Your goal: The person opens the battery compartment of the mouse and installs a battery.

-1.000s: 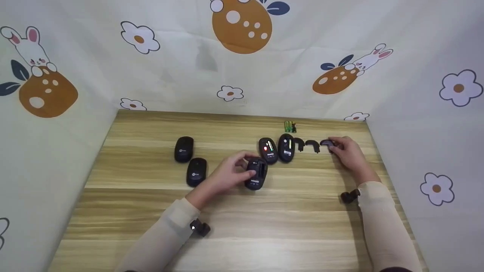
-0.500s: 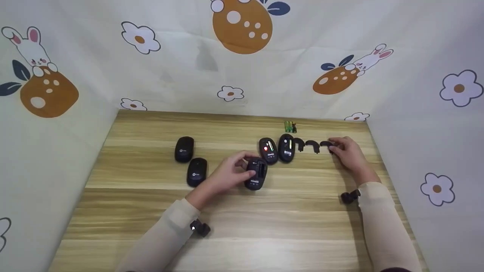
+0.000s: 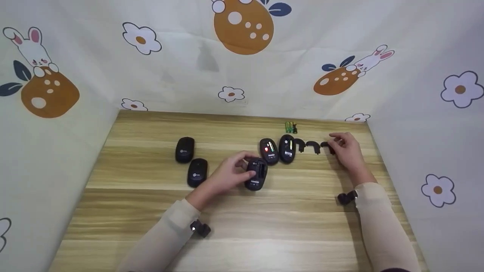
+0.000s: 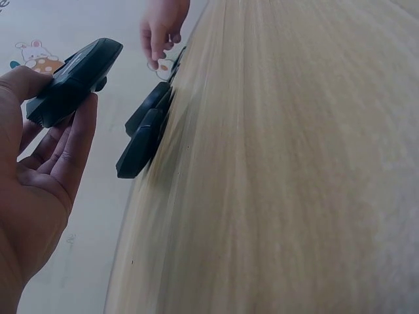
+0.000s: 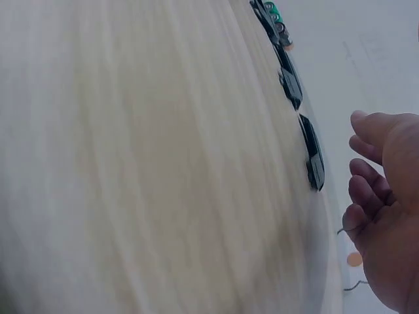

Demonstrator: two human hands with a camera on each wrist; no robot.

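Okay, pale printed cloth [image 3: 181, 71] walled in the back and both sides, rabbits, orange fruit and flowers on it. Wood-grain table [image 3: 264, 230] in front, long sleeves reaching over it from the near edge: left sleeve [image 3: 160, 234], right sleeve [image 3: 383, 223], a small dark device at each cuff. Left hand [image 3: 230, 174] was pinching the held mouse [image 3: 256, 180] between thumb and fingers, underside up with its battery bay uncovered; left wrist view put it off the table. Right hand [image 3: 348, 151] was holding nothing, fingers loosely bent and apart, thumb free; right wrist view showed a gap between it and the covers. Four more black mice sat on the table. Two were logo side up on the left, rear mouse [image 3: 185, 150] and front mouse [image 3: 197, 173]. Two were belly up beyond the held one, side by side: red-lit mouse [image 3: 269, 152] and its right neighbour [image 3: 287, 149]. Three curved black covers ran rightward from there, near cover [image 3: 300, 145], middle cover [image 3: 313, 147], end cover [image 5: 313, 154] nearest the right hand. Smallest stuff: green batteries [image 3: 289, 127], bunched near the back edge behind the neighbour.
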